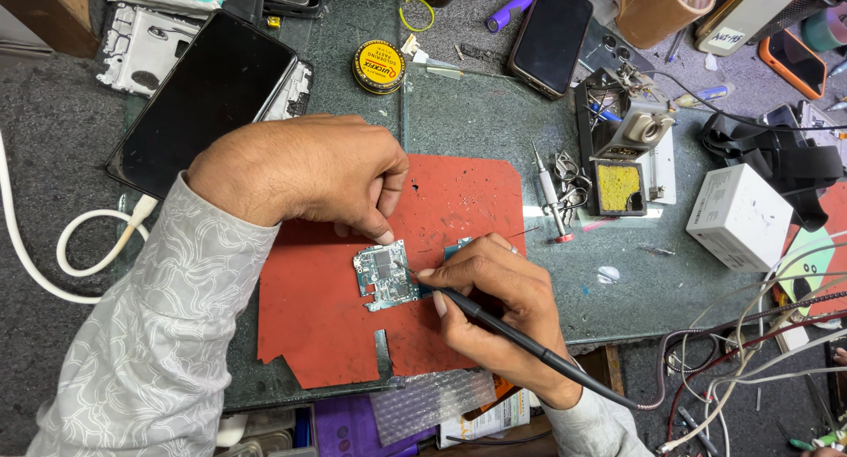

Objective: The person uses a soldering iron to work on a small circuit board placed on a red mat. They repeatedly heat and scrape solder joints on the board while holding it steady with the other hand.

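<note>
A small blue-green circuit board (385, 275) lies on a red mat (326, 325) in the middle of the bench. My left hand (309, 173) reaches in from the left, and its fingertips press down on the board's top edge. My right hand (498, 311) grips a thin black soldering iron (512, 333) like a pen. The iron's tip touches the board's right edge. Its cable runs off to the lower right. A second bit of blue board (459, 244) peeks out just above my right fingers.
A large dark phone (207, 100) lies at upper left, another phone (553, 35) at top centre. A round yellow tin (379, 66), a screwdriver (549, 197), a yellow sponge holder (618, 187), a white box (739, 217) and tangled wires (759, 333) crowd the right side.
</note>
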